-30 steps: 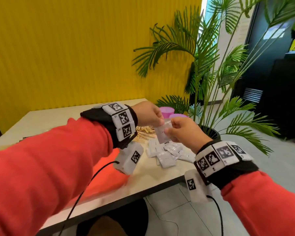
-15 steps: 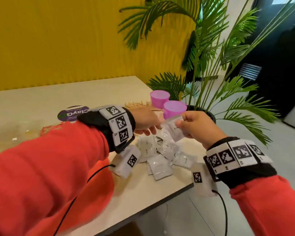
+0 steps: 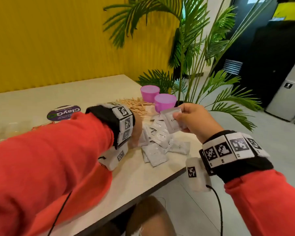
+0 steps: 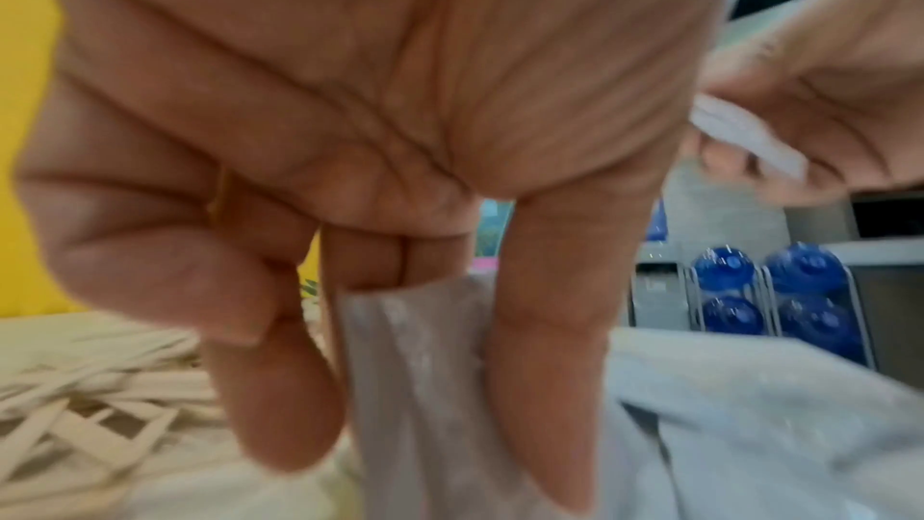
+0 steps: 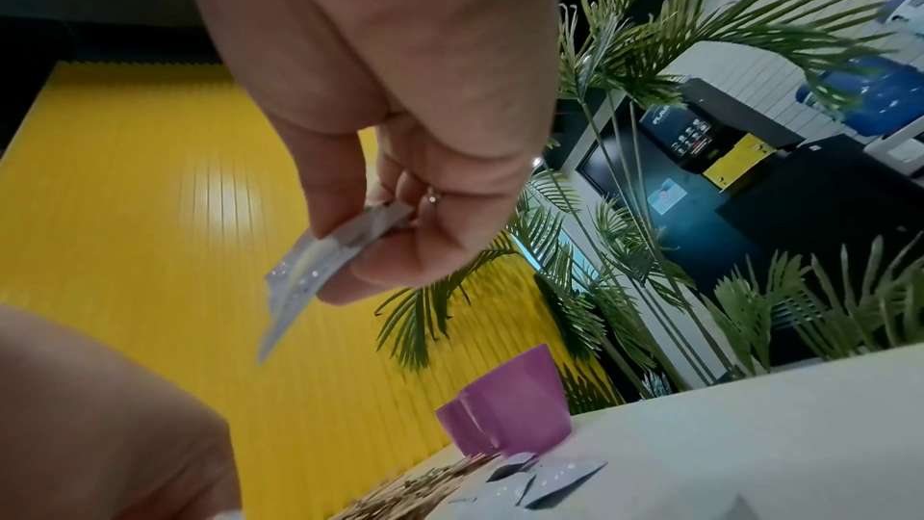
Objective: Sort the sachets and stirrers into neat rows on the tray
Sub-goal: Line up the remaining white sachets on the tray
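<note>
White sachets [image 3: 157, 147] lie in a loose pile near the table's front right corner, with wooden stirrers [image 3: 134, 106] heaped just behind them. My left hand [image 3: 138, 132] is down at the pile's left side, largely hidden by its wristband. In the left wrist view the left hand [image 4: 415, 441] pinches one sachet [image 4: 425, 370] between thumb and fingers, with the stirrers [image 4: 90, 410] lying to its left. My right hand [image 3: 179, 116] hovers above the pile, pinching a few stacked sachets [image 3: 173, 123]. The right wrist view shows the right hand [image 5: 350, 263] holding those held sachets [image 5: 305, 283] edge-on.
Two pink cups [image 3: 150, 92] [image 3: 165, 102] stand behind the stirrers at the table's right edge. A potted palm [image 3: 194, 57] rises beyond them. A round purple sticker [image 3: 63, 112] sits mid-table. Something reddish and clear [image 3: 41, 126] shows past my left sleeve.
Both hands were holding a sachet together in the air. My left hand let go, dropped to the pile and pinched a sachet there. My right hand keeps its sachets, a little lower.
</note>
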Action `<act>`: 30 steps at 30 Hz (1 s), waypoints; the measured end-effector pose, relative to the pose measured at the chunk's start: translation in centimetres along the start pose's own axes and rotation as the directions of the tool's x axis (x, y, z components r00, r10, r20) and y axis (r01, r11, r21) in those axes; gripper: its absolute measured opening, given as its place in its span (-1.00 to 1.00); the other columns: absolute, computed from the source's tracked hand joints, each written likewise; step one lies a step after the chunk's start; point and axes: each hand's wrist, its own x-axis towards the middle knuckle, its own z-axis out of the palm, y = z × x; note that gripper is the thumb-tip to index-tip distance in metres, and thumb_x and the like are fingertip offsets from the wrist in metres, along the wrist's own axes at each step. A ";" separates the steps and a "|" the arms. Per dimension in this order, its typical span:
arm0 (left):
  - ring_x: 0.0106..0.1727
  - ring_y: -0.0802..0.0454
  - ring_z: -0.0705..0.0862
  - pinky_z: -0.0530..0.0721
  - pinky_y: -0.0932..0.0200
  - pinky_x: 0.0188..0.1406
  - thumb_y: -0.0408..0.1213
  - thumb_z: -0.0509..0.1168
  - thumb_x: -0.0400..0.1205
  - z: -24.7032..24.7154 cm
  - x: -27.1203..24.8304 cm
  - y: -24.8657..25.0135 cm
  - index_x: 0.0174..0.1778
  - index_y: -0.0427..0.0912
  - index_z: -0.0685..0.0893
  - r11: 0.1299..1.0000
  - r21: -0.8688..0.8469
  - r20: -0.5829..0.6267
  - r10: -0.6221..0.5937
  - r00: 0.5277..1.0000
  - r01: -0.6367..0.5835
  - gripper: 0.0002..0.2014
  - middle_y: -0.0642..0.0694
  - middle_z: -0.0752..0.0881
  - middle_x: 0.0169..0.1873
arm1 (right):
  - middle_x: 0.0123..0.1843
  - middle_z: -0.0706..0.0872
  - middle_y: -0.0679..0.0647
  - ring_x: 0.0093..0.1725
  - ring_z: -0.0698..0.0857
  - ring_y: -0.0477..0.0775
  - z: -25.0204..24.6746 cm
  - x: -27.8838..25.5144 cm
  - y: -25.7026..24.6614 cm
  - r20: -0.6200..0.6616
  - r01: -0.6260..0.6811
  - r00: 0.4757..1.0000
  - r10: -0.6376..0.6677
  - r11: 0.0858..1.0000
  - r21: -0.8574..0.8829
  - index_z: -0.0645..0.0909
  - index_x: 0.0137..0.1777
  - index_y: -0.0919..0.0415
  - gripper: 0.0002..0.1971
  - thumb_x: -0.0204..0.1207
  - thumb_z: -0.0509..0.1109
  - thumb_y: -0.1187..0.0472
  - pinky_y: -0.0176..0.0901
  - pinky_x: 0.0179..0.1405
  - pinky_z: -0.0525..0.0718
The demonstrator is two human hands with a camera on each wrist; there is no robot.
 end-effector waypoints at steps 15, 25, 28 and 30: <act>-0.44 0.23 0.63 0.62 0.40 -0.40 -0.56 0.32 0.56 0.4 -7.7 -4.8 -0.20 -0.14 0.60 0.504 -0.821 -0.227 0.146 0.963 -0.270 -0.80 -0.05 0.65 -0.33 | -0.21 0.55 0.08 -0.22 0.60 0.02 6.4 -6.4 -2.7 0.016 0.017 1.000 -0.017 1.000 0.019 0.48 -0.18 0.15 -0.85 0.64 0.23 0.24 -0.16 -0.24 0.69; -0.32 0.18 0.69 0.66 0.37 -0.32 -0.54 0.30 0.52 -0.2 -9.5 -6.4 -0.10 -0.12 0.59 0.117 -0.918 -0.350 0.206 0.914 -0.378 -0.79 -0.07 0.68 -0.22 | -0.14 0.59 0.10 -0.27 0.62 -0.03 9.0 -4.3 -6.9 0.085 0.021 0.996 -0.034 0.988 0.153 0.45 0.12 0.19 -0.91 0.67 0.18 0.25 -0.28 -0.45 0.62; -0.13 0.14 0.65 0.59 0.21 -0.14 -0.18 0.41 0.40 -0.2 -8.8 -6.1 0.01 0.08 0.65 0.145 -0.921 -0.308 0.300 0.903 -0.362 -0.73 0.04 0.70 -0.11 | -0.24 0.50 0.05 -0.37 0.53 -0.08 9.2 -3.6 -7.6 0.095 0.028 0.994 -0.054 0.964 0.264 0.38 0.08 0.19 -0.95 0.66 0.18 0.28 -0.30 -0.52 0.56; -0.14 0.11 0.61 0.55 0.12 -0.06 -0.11 0.36 0.51 0.0 -8.3 -5.3 0.03 0.04 0.61 0.126 -0.930 -0.293 0.316 0.902 -0.346 -0.80 0.02 0.67 -0.15 | -0.25 0.50 0.06 -0.39 0.52 -0.06 9.4 -3.2 -7.8 0.112 -0.001 0.993 -0.037 0.947 0.321 0.36 -0.01 0.15 -0.94 0.65 0.19 0.30 -0.31 -0.58 0.51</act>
